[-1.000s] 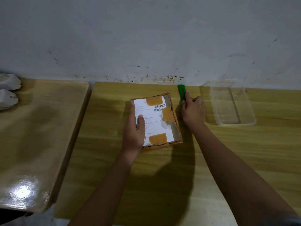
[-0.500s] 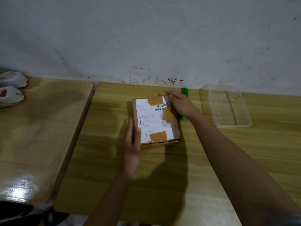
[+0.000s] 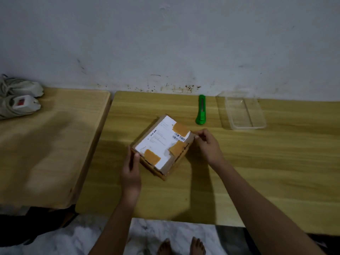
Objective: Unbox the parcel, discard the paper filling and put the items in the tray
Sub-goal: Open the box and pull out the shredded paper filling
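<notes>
Cardboard in a scuffed brown makes up the parcel [image 3: 161, 147], which both hands meet on the yellow wooden table [image 3: 257, 162]. The left hand [image 3: 131, 170] lies with straight fingers against the near-left corner, its thumb touching the top edge, gripping nothing. The right hand [image 3: 207, 144] has curled fingers, and its fingertips [image 3: 195, 134] pinch the parcel's right corner; whether they hold tape or cardboard cannot be told. The parcel sits flat near the table's middle, turned at an angle to the table's edge, closed, so its contents are hidden. On its top are one white label [image 3: 158, 138] with a barcode and three orange-brown tape patches [image 3: 152, 157], two of them folding over the right-hand edge. Beyond the right hand, apart from the parcel, lies one green utility knife [image 3: 201, 110], its length pointing toward the wall [image 3: 165, 43]. Just to the right of the knife stands one clear plastic tray [image 3: 245, 127], rectangular, close to the wall; only the table's wood grain shows through its floor. To the left a second wooden table [image 3: 46, 144] stands beside the first with a narrow gap between them, and on its far left corner rest two pale shoes [image 3: 20, 105], side by side. At the bottom edge two bare feet [image 3: 197, 245] stand on a pale mottled floor.
</notes>
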A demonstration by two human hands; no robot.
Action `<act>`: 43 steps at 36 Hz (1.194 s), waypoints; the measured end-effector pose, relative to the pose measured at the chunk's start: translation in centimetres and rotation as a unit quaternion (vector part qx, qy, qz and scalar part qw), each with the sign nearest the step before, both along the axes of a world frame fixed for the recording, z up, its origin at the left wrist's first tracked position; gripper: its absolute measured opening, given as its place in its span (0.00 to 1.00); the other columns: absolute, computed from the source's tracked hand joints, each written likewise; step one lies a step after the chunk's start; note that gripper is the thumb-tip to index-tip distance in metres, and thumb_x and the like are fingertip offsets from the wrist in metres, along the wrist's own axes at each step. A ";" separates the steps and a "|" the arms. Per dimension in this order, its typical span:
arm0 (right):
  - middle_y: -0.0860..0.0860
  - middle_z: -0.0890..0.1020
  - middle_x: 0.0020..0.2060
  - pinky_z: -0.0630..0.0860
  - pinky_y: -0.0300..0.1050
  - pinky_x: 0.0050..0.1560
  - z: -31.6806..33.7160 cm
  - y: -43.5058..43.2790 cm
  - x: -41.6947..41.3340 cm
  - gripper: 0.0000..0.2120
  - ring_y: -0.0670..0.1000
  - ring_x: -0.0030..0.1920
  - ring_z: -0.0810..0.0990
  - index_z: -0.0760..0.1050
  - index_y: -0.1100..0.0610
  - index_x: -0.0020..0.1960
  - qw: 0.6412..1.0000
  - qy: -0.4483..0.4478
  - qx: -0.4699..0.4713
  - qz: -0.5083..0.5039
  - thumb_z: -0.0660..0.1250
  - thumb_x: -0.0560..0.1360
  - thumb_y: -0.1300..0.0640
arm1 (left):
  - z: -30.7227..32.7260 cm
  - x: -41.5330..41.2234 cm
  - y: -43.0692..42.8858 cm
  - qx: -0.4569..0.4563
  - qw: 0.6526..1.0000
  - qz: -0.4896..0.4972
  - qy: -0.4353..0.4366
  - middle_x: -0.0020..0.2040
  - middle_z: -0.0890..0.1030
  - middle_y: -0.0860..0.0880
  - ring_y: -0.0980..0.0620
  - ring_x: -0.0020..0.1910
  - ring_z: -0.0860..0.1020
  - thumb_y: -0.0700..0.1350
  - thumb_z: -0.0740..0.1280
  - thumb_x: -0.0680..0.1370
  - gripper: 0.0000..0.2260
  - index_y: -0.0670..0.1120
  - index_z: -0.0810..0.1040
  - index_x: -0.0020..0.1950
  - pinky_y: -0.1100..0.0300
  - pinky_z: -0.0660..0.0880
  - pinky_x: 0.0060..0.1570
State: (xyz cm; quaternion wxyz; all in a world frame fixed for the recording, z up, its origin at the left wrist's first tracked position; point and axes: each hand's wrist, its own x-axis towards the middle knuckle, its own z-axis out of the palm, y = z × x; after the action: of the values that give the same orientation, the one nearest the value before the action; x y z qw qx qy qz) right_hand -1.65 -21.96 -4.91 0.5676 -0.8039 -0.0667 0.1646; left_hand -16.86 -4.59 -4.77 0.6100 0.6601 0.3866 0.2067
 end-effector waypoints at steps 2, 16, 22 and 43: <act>0.53 0.79 0.43 0.71 0.43 0.46 -0.1 -1.0 -2.8 0.04 0.50 0.44 0.75 0.73 0.58 0.46 1.000 -0.020 0.015 0.002 0.63 0.75 0.58 | 0.0 0.3 0.3 -0.051 0.998 0.015 -0.022 0.69 0.69 0.51 0.57 0.65 0.69 0.45 0.58 0.81 0.19 0.48 0.64 0.73 0.72 0.68 0.58; 0.48 0.75 0.44 0.70 0.32 0.47 0.8 -10.1 -10.6 0.08 0.43 0.46 0.74 0.79 0.53 0.50 0.969 -0.227 -0.100 0.008 0.68 0.71 0.54 | 2.3 2.6 -4.6 -0.156 0.983 -0.098 -0.007 0.65 0.74 0.46 0.49 0.60 0.75 0.40 0.61 0.79 0.16 0.46 0.71 0.68 0.53 0.74 0.60; 0.50 0.81 0.45 0.72 0.46 0.45 1.2 -10.6 -9.7 0.11 0.46 0.47 0.72 0.82 0.53 0.49 0.923 -0.331 -0.174 0.092 0.65 0.71 0.52 | 2.1 1.8 -4.0 -0.189 0.972 -0.141 0.001 0.69 0.72 0.46 0.51 0.65 0.72 0.41 0.59 0.80 0.17 0.48 0.69 0.69 0.50 0.67 0.68; 0.40 0.79 0.40 0.75 0.58 0.50 1.4 -8.4 -8.8 0.05 0.44 0.44 0.79 0.83 0.50 0.43 0.962 -0.218 -0.132 0.095 0.69 0.70 0.52 | 2.5 1.2 -3.1 -0.177 0.964 -0.200 0.007 0.67 0.73 0.48 0.52 0.63 0.73 0.43 0.59 0.80 0.18 0.50 0.67 0.70 0.52 0.69 0.66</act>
State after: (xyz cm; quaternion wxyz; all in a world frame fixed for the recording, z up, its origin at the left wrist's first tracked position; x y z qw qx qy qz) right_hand -10.47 -30.35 -3.51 0.4104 -0.8779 -0.2424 0.0455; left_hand -15.65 -7.70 -2.22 0.7432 0.6068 0.2817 0.0045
